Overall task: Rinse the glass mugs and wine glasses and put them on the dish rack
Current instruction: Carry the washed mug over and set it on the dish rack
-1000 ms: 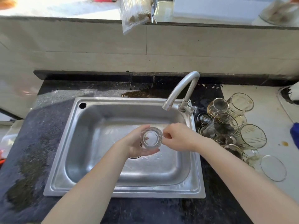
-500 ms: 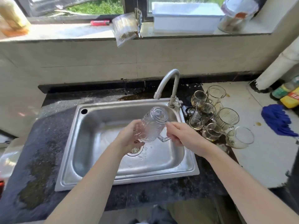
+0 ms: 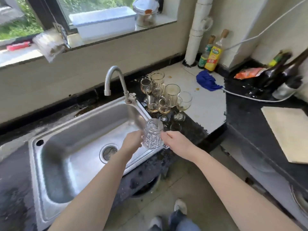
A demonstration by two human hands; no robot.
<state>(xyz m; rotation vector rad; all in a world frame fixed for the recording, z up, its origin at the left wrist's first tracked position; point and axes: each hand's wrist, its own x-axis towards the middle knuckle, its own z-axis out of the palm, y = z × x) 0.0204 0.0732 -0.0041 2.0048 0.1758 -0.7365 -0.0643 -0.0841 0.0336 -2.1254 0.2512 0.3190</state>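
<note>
Nearest, both forearms reach in over the floor and counter edge. The left hand (image 3: 131,142) wraps its fingers round the side of the glass mug (image 3: 153,135), while the right hand (image 3: 177,142) appears to pinch the handle. The mug is held upside down, base up, just over the right rim of the sink (image 3: 35,172). To do this step well, keep it inverted so drips fall into the basin, and let the handle hand carry the weight before the other lets go. Beyond stand the unwashed glasses (image 3: 160,95) and the tap (image 3: 115,75). No dish rack shows.
</note>
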